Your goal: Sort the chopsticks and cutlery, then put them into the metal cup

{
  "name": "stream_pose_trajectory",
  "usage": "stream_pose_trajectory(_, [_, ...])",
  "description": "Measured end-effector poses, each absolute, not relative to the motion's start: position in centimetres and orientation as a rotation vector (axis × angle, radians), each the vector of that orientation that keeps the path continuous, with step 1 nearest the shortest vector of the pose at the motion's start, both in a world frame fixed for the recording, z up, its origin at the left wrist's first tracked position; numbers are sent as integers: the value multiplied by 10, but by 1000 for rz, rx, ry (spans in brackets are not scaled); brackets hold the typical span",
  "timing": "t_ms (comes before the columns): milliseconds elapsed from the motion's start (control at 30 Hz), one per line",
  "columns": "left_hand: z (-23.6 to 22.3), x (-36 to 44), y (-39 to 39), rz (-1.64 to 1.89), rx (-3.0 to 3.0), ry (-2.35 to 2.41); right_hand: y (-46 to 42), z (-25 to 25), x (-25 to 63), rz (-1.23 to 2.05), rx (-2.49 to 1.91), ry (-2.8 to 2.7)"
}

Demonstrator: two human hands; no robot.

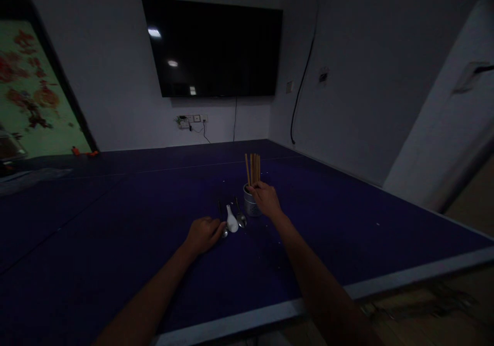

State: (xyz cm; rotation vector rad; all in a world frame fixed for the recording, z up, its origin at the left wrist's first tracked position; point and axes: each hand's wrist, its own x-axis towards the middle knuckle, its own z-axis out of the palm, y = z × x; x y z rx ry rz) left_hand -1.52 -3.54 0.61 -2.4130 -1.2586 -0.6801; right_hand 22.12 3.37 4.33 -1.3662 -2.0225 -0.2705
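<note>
My right hand is closed around a bundle of wooden chopsticks at the mouth of a grey holder. The chopsticks stand nearly upright; their lower ends are hidden by my hand and the holder. Left of the holder lie a metal spoon with a dark handle and a white soup spoon. My left hand rests on the table with curled fingers, its fingertips beside a second metal spoon. Whether those fingers grip anything is hidden.
The blue table has a pale front edge and small white specks. A clear plastic sheet and an orange object lie at the far left. Beyond are a wall-mounted television, sockets and a hanging black cable.
</note>
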Motion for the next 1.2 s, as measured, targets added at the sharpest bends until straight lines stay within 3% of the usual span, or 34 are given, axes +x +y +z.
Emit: stream_pose_trajectory(1200, [5,-16,-34,-585,-2407,-1270,28,47,218,-370,-1505,-2037])
